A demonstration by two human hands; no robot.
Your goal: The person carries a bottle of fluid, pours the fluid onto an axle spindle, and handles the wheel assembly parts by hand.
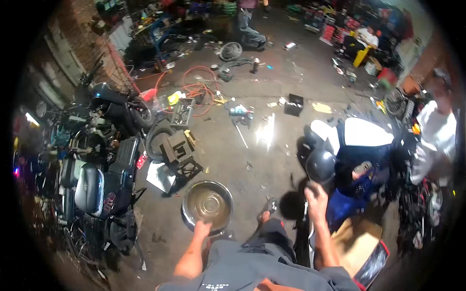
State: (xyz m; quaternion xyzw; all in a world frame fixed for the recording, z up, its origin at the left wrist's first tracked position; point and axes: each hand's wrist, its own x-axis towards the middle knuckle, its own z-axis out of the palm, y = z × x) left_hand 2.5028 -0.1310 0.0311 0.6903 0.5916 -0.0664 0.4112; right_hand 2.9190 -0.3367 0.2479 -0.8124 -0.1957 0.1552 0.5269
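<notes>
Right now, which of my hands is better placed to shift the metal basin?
Probably your left hand: it's at the near rim of the metal basin, whereas your right hand is near the dark round object.

Both bare forearms extend forward, the left hand curled, the right hand farther out.

Counts: own hands 2, left hand plus right hand. Metal basin x1. Round black object x1. Other people x3. Black box x1. White sheet x1. Motorbikes: minimum 2, clutter hides exact total.
</notes>
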